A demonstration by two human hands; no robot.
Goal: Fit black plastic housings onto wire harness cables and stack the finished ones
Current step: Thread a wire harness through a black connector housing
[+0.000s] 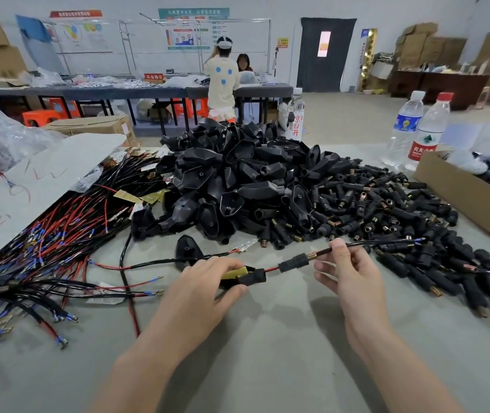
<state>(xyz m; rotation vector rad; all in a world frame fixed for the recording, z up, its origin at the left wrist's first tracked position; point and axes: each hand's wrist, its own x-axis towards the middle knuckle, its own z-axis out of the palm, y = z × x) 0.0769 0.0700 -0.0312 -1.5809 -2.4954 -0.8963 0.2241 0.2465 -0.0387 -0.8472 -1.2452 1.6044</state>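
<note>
My left hand grips a black plastic housing with a brass-coloured board inside it, low over the grey table. A red wire runs from it to a small black sleeve with a brass spring end. My right hand pinches the black cable just right of that sleeve; the cable's blue-tipped end points right. Behind lies a tall heap of black housings, with one loose housing in front of it. Small black sleeves spread to the right.
Red and black wire harnesses lie in a pile at left, partly under a grey sheet. A cardboard box sits at right, with two water bottles behind it. Two people stand at a far workbench.
</note>
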